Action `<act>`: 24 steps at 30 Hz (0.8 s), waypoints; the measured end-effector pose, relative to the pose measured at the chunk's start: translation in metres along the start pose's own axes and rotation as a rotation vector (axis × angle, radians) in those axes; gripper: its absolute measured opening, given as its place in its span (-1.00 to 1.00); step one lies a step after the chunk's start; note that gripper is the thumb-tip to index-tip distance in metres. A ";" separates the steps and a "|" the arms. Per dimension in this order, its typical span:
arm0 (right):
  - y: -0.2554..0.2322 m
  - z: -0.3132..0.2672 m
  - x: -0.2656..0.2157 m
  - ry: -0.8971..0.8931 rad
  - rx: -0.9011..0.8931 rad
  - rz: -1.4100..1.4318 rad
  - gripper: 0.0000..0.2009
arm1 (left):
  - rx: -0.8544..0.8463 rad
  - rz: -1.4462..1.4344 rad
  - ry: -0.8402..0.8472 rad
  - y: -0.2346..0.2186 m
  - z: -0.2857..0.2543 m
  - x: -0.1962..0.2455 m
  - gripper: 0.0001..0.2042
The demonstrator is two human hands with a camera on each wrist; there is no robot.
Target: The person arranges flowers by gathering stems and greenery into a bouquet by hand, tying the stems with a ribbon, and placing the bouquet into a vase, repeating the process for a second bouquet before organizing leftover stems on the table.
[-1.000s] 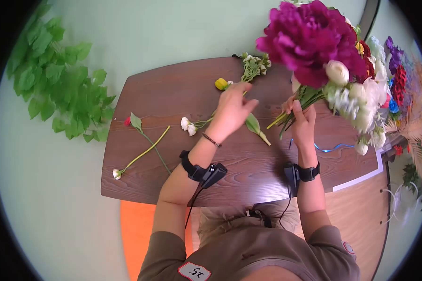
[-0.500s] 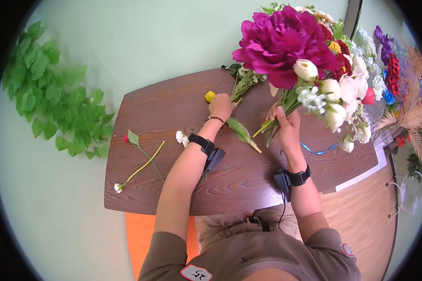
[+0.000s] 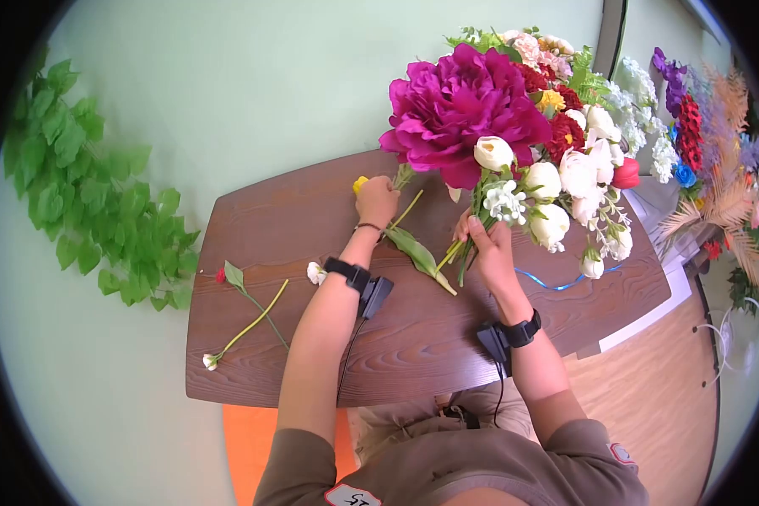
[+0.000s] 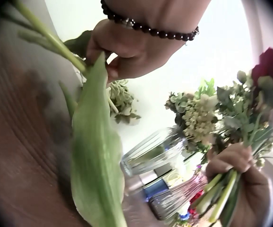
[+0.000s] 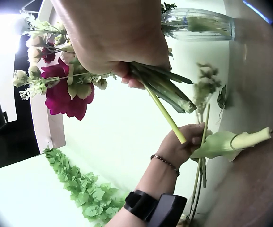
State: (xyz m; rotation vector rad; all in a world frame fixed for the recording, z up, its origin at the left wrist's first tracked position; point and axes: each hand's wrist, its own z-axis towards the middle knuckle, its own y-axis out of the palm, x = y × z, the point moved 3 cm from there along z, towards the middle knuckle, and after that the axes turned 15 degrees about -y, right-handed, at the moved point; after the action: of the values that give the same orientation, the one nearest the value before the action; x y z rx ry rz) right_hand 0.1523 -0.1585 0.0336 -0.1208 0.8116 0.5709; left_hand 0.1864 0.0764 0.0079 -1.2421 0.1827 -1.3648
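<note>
My right hand (image 3: 491, 249) grips a bundle of green stems (image 5: 162, 87) below a bouquet with a large magenta peony (image 3: 468, 110). White blooms (image 3: 548, 226) crowd beside it. Over the far part of the table my left hand (image 3: 378, 202) bends its fingers around the stem of a yellow tulip (image 3: 359, 185), whose head shows just past the knuckles. Thumb and fingertip meet at the top of a broad green leaf (image 4: 96, 156) in the left wrist view. This leaf and its thick pale stem end (image 5: 254, 137) lie toward the bouquet stems.
On the left of the wooden table (image 3: 413, 354) lie a red flower (image 3: 220, 276), a white rosebud (image 3: 210, 362) and another white flower (image 3: 316, 272). A blue ribbon (image 3: 557, 287) lies at right. A glass vase (image 4: 150, 151) stands behind. Ivy (image 3: 101, 194) hangs on the wall.
My left hand has gone from loosely spread above the tulip to curled fingers at its stem. The right hand keeps its hold on the bouquet. The head view has shifted.
</note>
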 end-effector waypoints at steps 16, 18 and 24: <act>0.013 0.002 -0.007 0.003 0.065 0.314 -0.83 | -0.051 -0.743 0.047 -0.079 -0.102 0.032 -0.96; 0.013 0.001 -0.005 -0.007 0.059 0.297 -0.84 | -0.044 -0.677 0.119 -0.072 -0.114 0.038 -0.94; -0.010 -0.030 0.066 0.035 0.013 -0.071 -0.81 | -0.045 -0.307 0.345 -0.079 -0.130 0.072 -0.89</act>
State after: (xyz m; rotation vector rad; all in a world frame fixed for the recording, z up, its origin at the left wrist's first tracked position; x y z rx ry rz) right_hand 0.1739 -0.1473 -0.0354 -0.1478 0.8419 0.4978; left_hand 0.0640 -0.0312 0.0515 -1.0940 0.2717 -1.8484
